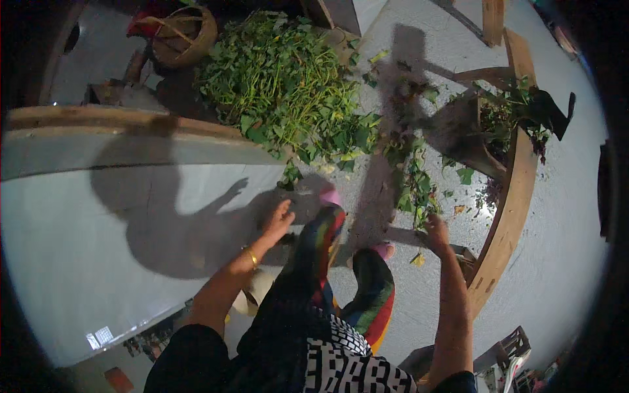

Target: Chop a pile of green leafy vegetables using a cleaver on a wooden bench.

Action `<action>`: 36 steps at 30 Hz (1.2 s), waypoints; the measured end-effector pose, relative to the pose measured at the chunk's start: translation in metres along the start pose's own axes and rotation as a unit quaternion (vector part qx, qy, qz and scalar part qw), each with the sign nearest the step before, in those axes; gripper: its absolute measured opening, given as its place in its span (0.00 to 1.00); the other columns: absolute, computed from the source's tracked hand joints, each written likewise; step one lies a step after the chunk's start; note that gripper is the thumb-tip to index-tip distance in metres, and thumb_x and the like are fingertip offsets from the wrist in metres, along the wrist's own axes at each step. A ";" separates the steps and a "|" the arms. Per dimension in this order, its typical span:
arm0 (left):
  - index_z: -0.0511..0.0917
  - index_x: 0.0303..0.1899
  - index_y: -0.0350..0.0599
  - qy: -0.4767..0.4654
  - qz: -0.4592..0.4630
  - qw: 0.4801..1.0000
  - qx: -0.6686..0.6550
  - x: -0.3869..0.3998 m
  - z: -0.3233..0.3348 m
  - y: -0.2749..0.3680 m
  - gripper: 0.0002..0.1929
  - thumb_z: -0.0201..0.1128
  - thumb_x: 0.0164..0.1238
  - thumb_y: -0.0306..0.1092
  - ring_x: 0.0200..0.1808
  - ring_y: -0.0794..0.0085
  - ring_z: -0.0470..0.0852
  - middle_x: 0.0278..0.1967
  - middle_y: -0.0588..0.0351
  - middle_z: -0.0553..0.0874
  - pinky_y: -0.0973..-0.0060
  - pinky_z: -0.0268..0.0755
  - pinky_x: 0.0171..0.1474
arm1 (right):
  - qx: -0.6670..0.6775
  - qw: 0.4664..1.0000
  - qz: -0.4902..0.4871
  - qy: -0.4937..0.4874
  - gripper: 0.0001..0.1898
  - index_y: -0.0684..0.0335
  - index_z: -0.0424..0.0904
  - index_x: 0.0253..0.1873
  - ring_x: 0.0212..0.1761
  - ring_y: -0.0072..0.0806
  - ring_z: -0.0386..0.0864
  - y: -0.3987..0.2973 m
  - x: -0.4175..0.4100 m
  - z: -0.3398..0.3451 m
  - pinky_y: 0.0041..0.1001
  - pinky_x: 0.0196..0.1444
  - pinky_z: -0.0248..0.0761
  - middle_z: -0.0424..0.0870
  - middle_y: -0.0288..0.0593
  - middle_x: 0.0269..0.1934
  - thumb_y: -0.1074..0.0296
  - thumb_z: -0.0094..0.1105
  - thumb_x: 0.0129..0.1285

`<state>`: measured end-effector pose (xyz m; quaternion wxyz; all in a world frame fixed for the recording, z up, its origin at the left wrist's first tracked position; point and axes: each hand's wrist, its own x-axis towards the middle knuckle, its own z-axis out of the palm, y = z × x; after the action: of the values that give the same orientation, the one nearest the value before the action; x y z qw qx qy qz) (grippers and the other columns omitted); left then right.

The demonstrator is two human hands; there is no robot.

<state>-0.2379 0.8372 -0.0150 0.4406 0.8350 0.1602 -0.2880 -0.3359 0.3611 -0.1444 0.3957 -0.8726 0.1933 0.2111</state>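
My left hand (279,222), below a gold-coloured bracelet's arm side, is held out with fingers apart and nothing in it. My right hand (436,232) is at the lower end of several leafy green vines (418,184); its fingers look curled, and whether they grip a stem is unclear. A large heap of leafy green vines (290,88) lies on the floor beyond my feet. Loose leaves and a yellow leaf (418,260) are scattered on the grey floor near my right hand.
A long wooden bench (508,221) stands to the right, with a dark blade-like metal piece (553,113) and leafy stems at it. A round woven basket (184,37) is at the upper left. A wood-edged white surface (73,221) fills the left. Pink footwear (330,196) shows on my feet.
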 end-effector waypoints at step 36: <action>0.67 0.57 0.29 -0.076 -0.015 0.974 0.212 0.609 -0.310 -0.010 0.50 0.74 0.36 0.59 0.57 0.54 0.72 0.54 0.41 0.74 0.64 0.64 0.58 | 0.534 0.810 0.116 -0.211 0.21 0.58 0.68 0.59 0.56 0.37 0.71 -0.310 0.531 0.404 0.35 0.56 0.67 0.73 0.43 0.56 0.57 0.53 0.64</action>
<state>0.3386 1.1077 -0.2619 0.2604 0.8826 0.0742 -0.3843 0.1775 0.7723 -0.4737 0.8032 -0.4290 0.2869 0.2976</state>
